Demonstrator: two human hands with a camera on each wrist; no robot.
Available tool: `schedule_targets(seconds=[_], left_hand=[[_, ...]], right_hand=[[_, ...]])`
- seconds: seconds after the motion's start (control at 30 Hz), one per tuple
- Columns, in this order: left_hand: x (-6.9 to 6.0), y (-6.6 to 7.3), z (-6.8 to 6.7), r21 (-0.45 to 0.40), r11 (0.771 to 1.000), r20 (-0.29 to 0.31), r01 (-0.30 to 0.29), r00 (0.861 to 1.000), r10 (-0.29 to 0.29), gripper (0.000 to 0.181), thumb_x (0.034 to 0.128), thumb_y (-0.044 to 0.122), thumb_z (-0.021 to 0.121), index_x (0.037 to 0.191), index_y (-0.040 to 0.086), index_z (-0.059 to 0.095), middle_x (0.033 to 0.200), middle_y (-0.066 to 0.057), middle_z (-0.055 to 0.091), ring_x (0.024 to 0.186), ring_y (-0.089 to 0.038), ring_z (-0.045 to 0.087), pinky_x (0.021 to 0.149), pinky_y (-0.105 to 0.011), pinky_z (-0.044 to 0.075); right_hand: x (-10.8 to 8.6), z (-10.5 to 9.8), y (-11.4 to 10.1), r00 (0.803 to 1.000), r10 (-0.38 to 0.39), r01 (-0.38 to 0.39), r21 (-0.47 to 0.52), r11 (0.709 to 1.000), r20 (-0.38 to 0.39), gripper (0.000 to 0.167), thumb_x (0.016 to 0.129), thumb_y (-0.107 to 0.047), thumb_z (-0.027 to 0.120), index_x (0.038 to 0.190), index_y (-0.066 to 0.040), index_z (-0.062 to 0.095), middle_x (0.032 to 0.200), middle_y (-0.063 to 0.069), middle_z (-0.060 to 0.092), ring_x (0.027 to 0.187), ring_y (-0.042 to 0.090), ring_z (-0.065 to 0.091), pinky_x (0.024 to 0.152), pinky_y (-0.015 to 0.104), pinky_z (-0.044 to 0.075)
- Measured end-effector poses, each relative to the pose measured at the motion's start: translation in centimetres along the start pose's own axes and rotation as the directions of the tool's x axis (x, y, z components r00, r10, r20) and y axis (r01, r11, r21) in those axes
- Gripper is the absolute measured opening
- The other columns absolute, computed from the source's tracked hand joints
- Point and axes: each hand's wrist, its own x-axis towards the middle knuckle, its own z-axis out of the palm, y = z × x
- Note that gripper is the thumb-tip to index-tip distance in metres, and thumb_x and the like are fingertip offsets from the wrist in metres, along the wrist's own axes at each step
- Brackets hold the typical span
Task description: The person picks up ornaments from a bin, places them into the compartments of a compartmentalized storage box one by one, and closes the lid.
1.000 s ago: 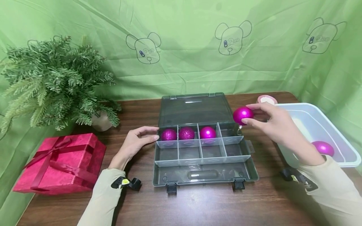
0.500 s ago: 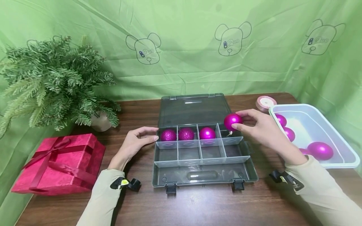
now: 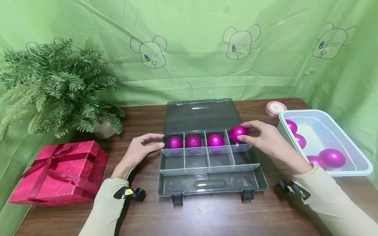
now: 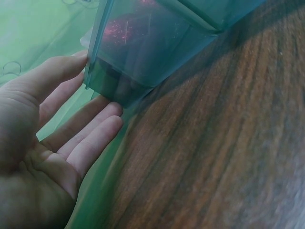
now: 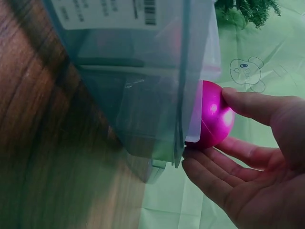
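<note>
A grey see-through compartment box stands on the table with its lid laid back. Two glittery magenta baubles and a smooth one sit in its back row. Above the right-hand back compartment, partly below the divider tops, is a shiny magenta bauble, pinched between the thumb and fingers of my right hand. Its metal cap points downward. My left hand touches the box's left side near the back corner with fairly straight thumb and fingers; the left wrist view shows that corner close up.
To the right, a white tub holds several magenta baubles. A pink ribbon spool lies behind it. On the left stand a red gift box and a small artificial fir tree. Green cloth hangs behind the table.
My right hand has moved left and down with the bauble, from beside the box to the right-hand back compartment. My left hand has stayed at the box's side.
</note>
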Motion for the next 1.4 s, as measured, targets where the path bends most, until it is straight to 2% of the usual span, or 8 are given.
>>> schedule_targets(seconds=[0.53,0.97,1.03,1.13,1.23,1.3,1.37,1.4], left_hand=[[-0.1,0.0,0.0,-0.006,1.000,0.000,-0.012,1.000,0.012,0.039,0.0921,0.019,0.087,0.128,0.008,0.077,0.128,-0.009,0.074,0.106,-0.017,0.075,0.088,-0.026,0.058],[0.0,0.1,0.1,-0.019,1.000,0.006,-0.018,1.000,0.019,0.039,0.0921,0.019,0.087,0.128,0.007,0.076,0.127,-0.010,0.075,0.104,-0.017,0.075,0.085,-0.026,0.059],[0.0,0.1,0.1,-0.021,1.000,0.008,-0.021,1.000,0.021,0.039,0.0923,0.018,0.087,0.128,0.007,0.076,0.128,-0.011,0.074,0.104,-0.017,0.075,0.085,-0.026,0.059],[0.0,0.1,0.1,-0.029,0.999,0.008,-0.019,1.000,0.019,0.039,0.0923,0.017,0.087,0.129,0.006,0.076,0.128,-0.012,0.074,0.104,-0.016,0.075,0.085,-0.026,0.059],[0.0,0.1,0.1,-0.034,0.999,0.007,-0.017,1.000,0.017,0.040,0.0923,0.016,0.087,0.129,0.005,0.075,0.129,-0.013,0.074,0.103,-0.016,0.075,0.085,-0.026,0.059],[-0.1,0.2,0.1,-0.035,0.999,0.008,-0.016,1.000,0.016,0.040,0.0923,0.016,0.086,0.129,0.006,0.075,0.129,-0.013,0.074,0.103,-0.016,0.075,0.085,-0.026,0.059],[0.0,0.2,0.1,-0.035,0.999,0.008,-0.017,1.000,0.017,0.040,0.0924,0.016,0.086,0.129,0.006,0.075,0.129,-0.013,0.074,0.103,-0.016,0.075,0.085,-0.026,0.059],[0.0,0.1,0.2,-0.037,0.999,0.009,-0.017,1.000,0.018,0.040,0.0926,0.016,0.086,0.129,0.005,0.075,0.129,-0.013,0.074,0.103,-0.016,0.075,0.085,-0.026,0.059]], right_hand=[[-0.1,0.4,0.4,0.999,-0.036,0.036,0.004,0.999,0.018,0.046,0.095,-0.022,0.084,0.131,0.002,0.070,0.126,0.022,0.072,0.114,0.040,0.071,0.096,0.056,0.056],[-2.2,-4.1,0.4,0.995,-0.052,0.043,-0.103,0.994,-0.082,0.048,0.095,-0.029,0.084,0.133,-0.005,0.070,0.129,0.020,0.072,0.120,0.045,0.066,0.099,0.062,0.047],[-2.7,-5.0,0.8,0.991,-0.062,0.048,-0.115,0.992,-0.116,0.045,0.094,-0.027,0.085,0.131,-0.006,0.072,0.130,0.020,0.071,0.120,0.044,0.066,0.099,0.056,0.047],[-3.3,-6.4,1.3,0.985,-0.060,0.038,-0.133,0.990,-0.164,0.043,0.092,-0.025,0.087,0.130,-0.008,0.074,0.130,0.019,0.072,0.118,0.029,0.066,0.100,0.030,0.046],[-3.9,-7.8,1.8,0.981,-0.040,0.012,-0.142,0.990,-0.192,0.044,0.092,-0.023,0.088,0.131,-0.010,0.074,0.125,0.017,0.074,0.091,0.009,0.068,0.087,0.011,0.036],[-4.3,-8.8,2.1,0.981,0.020,-0.049,-0.147,0.988,-0.193,0.045,0.093,-0.030,0.086,0.134,-0.015,0.074,0.127,0.014,0.073,0.090,0.002,0.064,0.087,0.015,0.036],[-4.8,-9.6,2.5,0.978,0.095,-0.125,-0.154,0.980,-0.185,0.048,0.095,-0.039,0.083,0.138,-0.020,0.071,0.129,0.015,0.072,0.094,0.011,0.065,0.086,0.026,0.036],[-5.0,-10.0,2.8,0.975,0.131,-0.158,-0.148,0.976,-0.178,0.050,0.096,-0.042,0.082,0.139,-0.021,0.070,0.131,0.016,0.071,0.106,0.017,0.063,0.087,0.031,0.036]])
